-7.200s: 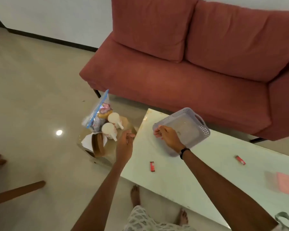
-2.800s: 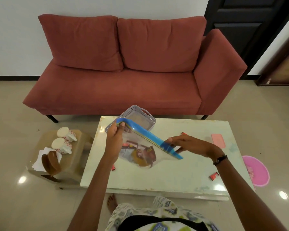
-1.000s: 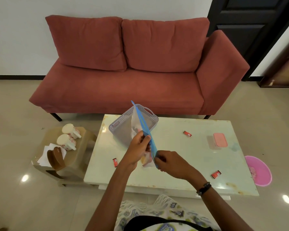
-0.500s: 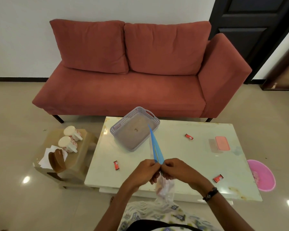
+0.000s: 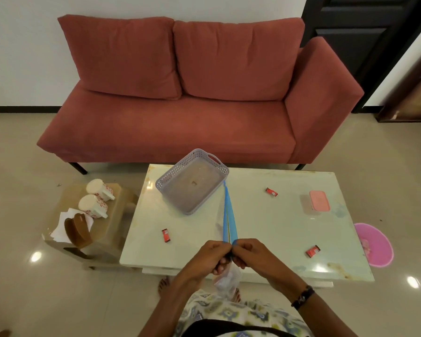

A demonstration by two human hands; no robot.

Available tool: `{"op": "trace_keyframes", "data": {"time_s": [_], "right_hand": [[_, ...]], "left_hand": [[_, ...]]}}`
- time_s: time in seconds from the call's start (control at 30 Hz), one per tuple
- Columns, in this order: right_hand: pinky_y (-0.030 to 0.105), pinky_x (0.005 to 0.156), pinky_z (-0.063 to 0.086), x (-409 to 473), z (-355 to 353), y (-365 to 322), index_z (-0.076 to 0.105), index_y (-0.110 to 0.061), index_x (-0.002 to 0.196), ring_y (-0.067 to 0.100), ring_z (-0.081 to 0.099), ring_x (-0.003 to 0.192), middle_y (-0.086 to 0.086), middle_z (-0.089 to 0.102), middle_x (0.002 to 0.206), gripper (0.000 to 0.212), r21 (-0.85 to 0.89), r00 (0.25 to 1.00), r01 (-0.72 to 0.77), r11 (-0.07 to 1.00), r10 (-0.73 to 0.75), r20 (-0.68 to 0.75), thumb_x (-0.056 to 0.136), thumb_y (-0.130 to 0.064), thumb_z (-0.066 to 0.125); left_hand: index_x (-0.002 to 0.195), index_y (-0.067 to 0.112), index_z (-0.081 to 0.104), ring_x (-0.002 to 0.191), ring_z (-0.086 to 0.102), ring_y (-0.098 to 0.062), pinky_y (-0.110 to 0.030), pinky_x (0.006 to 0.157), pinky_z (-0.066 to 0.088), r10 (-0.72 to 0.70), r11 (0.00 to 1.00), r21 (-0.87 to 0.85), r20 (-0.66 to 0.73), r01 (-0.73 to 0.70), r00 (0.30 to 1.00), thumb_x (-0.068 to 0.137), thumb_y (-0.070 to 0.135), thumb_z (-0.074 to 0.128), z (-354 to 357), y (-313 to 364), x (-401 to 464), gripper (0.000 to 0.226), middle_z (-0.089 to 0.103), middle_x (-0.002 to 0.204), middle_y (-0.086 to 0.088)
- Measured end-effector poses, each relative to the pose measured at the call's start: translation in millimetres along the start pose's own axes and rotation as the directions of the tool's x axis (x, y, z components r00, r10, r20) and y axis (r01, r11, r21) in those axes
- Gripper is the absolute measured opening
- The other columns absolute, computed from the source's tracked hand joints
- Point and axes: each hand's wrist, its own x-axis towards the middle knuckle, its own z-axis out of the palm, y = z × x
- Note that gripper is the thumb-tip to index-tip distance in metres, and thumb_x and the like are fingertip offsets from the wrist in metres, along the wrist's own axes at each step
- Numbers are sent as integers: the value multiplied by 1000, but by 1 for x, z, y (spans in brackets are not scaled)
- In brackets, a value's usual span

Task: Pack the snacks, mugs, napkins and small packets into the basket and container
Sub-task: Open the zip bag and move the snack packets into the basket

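My left hand point(image 5: 210, 257) and my right hand point(image 5: 247, 254) meet at the table's near edge, both pinching the near end of a clear zip bag with a blue seal strip point(image 5: 229, 215). The strip runs edge-on from my fingers up toward the grey basket point(image 5: 167, 183), which holds nothing but a tiny speck. The bag's clear body with the snacks hangs below my hands. Three small red packets point(image 5: 165, 235) point(image 5: 271, 191) point(image 5: 313, 251) lie on the white table. The pink-lidded container point(image 5: 317, 201) sits shut at the right. Two white mugs point(image 5: 93, 205) lie on a side stool, beside napkins point(image 5: 63, 221).
A brown napkin holder point(image 5: 76, 229) stands on the beige stool point(image 5: 117, 215) left of the table. A red sofa point(image 5: 180, 113) runs behind the table. A pink bowl point(image 5: 374, 244) sits on the floor at the right. My feet are under the table's near edge.
The zip bag came from the stool to the table and turned edge-on. In the last second both hands drew its near end back to the table edge; the bag body now hangs below.
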Motion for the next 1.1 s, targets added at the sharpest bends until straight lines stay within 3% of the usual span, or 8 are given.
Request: {"op": "trace_keyframes", "data": {"time_s": [0.17,0.3,0.47,0.53,0.63,0.8,0.93,1.1], "right_hand": [[15,55,35,4,5,-7,47,-14,62,6,38,54,-7,44,56,33,200,990,68,977,-41,-136,94,-8,44],[15,55,34,3,8,-10,45,-14,62,6,35,54,-8,40,55,35,299,976,120,947,-58,-210,96,-7,42],[27,69,36,8,8,-9,53,-10,82,9,37,61,2,41,64,18,455,973,90,886,19,-230,97,-13,44],[22,63,37,9,0,-16,52,-12,75,7,40,56,-3,45,59,23,387,988,37,922,24,-154,96,-13,43],[18,54,36,16,-14,-22,50,-18,60,6,43,50,-8,50,52,33,75,995,-34,997,41,-92,93,-17,45],[27,63,41,34,-22,-24,50,-11,61,13,50,59,5,58,62,29,-252,991,26,968,-58,-120,90,-15,48],[27,61,40,37,-22,-23,47,-14,62,13,46,60,4,53,63,31,-302,989,109,947,-134,-64,92,-11,46],[18,54,33,31,-21,-29,52,-22,58,11,40,56,0,50,59,35,-307,989,149,940,-144,36,93,-15,46]], "left_hand": [[59,13,43,37,22,-6,-16,36,20,99,948,-279,-190,-151,977,96,9,36,13,3,5,38,30,54,-4],[66,10,41,38,20,-7,-16,37,20,128,922,-329,-242,-205,962,96,8,37,17,8,7,30,26,52,-3],[61,14,40,39,19,-4,-15,39,21,153,888,-385,-270,-252,951,99,11,34,18,11,9,38,25,45,7],[65,11,40,40,19,-6,-17,41,19,177,914,-317,-255,-255,951,99,13,34,13,12,9,35,26,46,6],[69,6,45,38,21,-6,-16,39,21,193,961,-165,-168,-221,967,98,11,36,8,13,8,31,30,44,7],[63,8,49,35,30,-6,-17,38,26,90,995,56,-138,-83,986,92,14,43,3,24,10,29,37,43,7],[71,9,49,42,43,-11,-22,46,36,152,953,291,-208,-88,966,89,22,48,-12,30,17,22,49,53,-1],[73,9,46,50,47,-14,-23,50,39,191,929,359,-248,-93,950,92,20,46,-18,32,25,22,55,62,-6]]}}
